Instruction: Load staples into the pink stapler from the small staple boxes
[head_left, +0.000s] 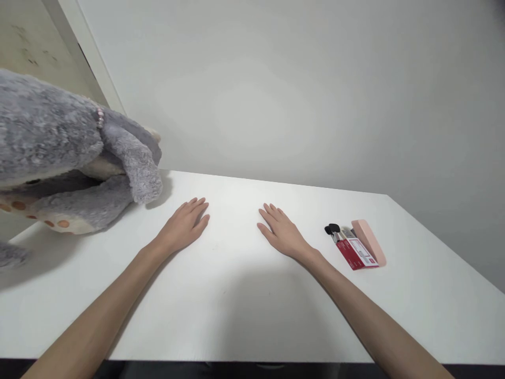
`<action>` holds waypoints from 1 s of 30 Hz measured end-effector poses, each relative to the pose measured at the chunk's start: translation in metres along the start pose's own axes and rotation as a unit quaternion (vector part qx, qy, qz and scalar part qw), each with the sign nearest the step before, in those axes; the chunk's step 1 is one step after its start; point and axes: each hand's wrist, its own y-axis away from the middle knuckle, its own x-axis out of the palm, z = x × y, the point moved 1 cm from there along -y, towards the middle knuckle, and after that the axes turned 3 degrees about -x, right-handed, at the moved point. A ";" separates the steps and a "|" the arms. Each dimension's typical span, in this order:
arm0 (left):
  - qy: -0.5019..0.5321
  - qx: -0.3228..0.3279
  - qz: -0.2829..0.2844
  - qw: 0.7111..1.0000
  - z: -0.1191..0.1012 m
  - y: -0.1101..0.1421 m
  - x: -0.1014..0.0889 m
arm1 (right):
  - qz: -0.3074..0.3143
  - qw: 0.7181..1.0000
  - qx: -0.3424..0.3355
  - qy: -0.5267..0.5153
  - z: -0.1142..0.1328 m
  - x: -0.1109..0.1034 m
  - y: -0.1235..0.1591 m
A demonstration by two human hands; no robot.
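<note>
My left hand point(184, 226) lies flat, palm down, on the white table point(232, 263), its thumb apart from the fingers. It holds nothing, and the grey plush toy point(90, 142) is the nearest thing to it, off to the left. Across from it, my right hand point(281, 229) also rests palm down with fingers stretched out and nothing in them. To the right of that hand are a red and white card point(357, 254), a pink case point(369, 242) and small black-headed items point(333, 228) partly under or beside the card; their kind is unclear.
A pale wall point(252, 95) rises behind the table's far edge. The plush toy fills the left side and wears a string of beads point(100, 118). Near the bottom of the view runs the table's front edge, with a dark area below it.
</note>
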 end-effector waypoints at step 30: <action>0.012 0.008 -0.012 1.000 -0.001 0.002 0.001 | -0.010 1.000 -0.008 0.003 -0.002 0.004 0.001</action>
